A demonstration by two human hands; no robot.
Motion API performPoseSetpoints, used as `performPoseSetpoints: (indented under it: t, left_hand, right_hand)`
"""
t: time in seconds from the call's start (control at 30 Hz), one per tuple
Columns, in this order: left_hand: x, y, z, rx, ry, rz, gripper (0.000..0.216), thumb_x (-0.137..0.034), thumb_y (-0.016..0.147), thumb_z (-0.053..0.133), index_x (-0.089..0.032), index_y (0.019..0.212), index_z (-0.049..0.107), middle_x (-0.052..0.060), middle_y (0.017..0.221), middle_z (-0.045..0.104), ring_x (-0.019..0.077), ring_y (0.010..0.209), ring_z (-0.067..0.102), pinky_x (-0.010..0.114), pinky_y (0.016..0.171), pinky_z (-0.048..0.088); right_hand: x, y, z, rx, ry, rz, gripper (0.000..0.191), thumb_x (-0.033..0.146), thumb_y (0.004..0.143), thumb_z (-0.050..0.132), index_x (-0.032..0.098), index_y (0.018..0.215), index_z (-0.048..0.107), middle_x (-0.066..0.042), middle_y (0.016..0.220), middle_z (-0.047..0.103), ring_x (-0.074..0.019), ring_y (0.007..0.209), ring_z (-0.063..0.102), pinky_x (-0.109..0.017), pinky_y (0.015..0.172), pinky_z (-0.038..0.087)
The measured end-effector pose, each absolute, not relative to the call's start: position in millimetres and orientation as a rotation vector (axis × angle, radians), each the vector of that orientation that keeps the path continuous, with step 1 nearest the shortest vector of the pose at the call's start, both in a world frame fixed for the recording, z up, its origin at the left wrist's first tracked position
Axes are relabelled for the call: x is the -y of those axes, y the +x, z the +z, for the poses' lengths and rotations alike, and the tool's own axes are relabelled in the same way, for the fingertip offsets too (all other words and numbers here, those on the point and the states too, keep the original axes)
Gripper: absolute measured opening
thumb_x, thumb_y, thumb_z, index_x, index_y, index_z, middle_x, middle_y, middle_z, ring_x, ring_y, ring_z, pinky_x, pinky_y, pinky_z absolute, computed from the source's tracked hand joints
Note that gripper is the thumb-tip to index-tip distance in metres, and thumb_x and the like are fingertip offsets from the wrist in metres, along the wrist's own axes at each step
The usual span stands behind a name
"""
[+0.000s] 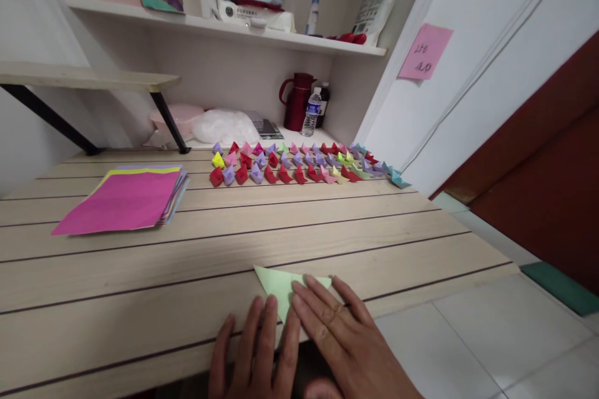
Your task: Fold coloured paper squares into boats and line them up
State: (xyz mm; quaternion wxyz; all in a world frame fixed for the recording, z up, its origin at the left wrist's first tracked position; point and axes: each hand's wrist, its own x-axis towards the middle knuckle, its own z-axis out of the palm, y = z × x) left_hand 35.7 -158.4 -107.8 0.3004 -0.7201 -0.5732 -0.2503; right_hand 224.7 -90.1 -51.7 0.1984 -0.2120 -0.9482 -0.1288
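Observation:
A light green sheet of paper, folded into a triangle, lies flat on the slatted wooden table near its front edge. My right hand rests over the right part of the paper, fingers stretched out and pressing on it. At the paper's lower left corner is my left hand, its fingers spread and laid flat, the fingertips on the table and touching or close to the paper's edge. Part of the triangle is hidden under the right fingers.
Rows of small folded paper boats in several colours stand along the back of the table. A stack of coloured paper, magenta on top, lies at left. Behind are a red jug, a water bottle and a small raised shelf.

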Motion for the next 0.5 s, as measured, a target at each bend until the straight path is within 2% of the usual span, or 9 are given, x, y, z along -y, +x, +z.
performPoseSetpoints:
  t: [0.13,0.23,0.33,0.4,0.5]
  left_hand:
    - [155,38,-109,1.514,-1.858,-0.714,0.04,-0.023,0.093,0.046,-0.028,0.13,0.06,0.008,0.129,0.067,0.0231,0.12,0.056,0.049,0.118,0.019]
    - [152,39,-110,1.517,-1.839,-0.769,0.037,-0.024,0.092,0.05,-0.029,0.127,0.062,0.008,0.126,0.068,0.0231,0.119,0.056,0.049,0.118,0.02]
    - [151,38,-111,1.501,-1.847,-0.845,0.032,-0.023,0.091,0.052,-0.029,0.12,0.066,0.008,0.121,0.07,0.0219,0.118,0.058,0.047,0.117,0.022]
    - [151,39,-111,1.489,-1.85,-0.906,0.028,-0.02,0.089,0.057,-0.029,0.112,0.07,0.008,0.117,0.072,0.0209,0.116,0.059,0.045,0.115,0.025]
    - [151,39,-109,1.51,-1.851,-0.989,0.024,-0.018,0.085,0.063,-0.028,0.104,0.072,0.007,0.114,0.073,0.02,0.114,0.061,0.041,0.112,0.029]
  right_hand:
    - [87,226,-59,2.639,-0.779,-0.373,0.052,0.023,0.092,0.053,0.01,0.142,0.046,-0.011,0.15,0.047,-0.0285,0.14,0.038,-0.047,0.114,0.021]
    - [87,227,-57,2.564,-0.79,-0.298,0.047,0.017,0.091,0.052,0.013,0.137,0.052,-0.009,0.141,0.057,-0.0266,0.133,0.044,-0.044,0.109,0.027]
    - [88,228,-58,2.448,-0.775,-0.175,0.04,0.012,0.092,0.052,0.016,0.131,0.058,-0.009,0.117,0.067,-0.0241,0.116,0.054,-0.04,0.099,0.035]
    - [90,230,-62,2.392,-0.745,-0.093,0.038,0.01,0.092,0.053,0.018,0.128,0.06,-0.008,0.107,0.067,-0.0232,0.106,0.056,-0.039,0.092,0.038]
    - [92,231,-68,2.349,-0.716,-0.005,0.037,0.008,0.091,0.054,0.019,0.125,0.062,-0.008,0.103,0.063,-0.0238,0.101,0.055,-0.039,0.086,0.038]
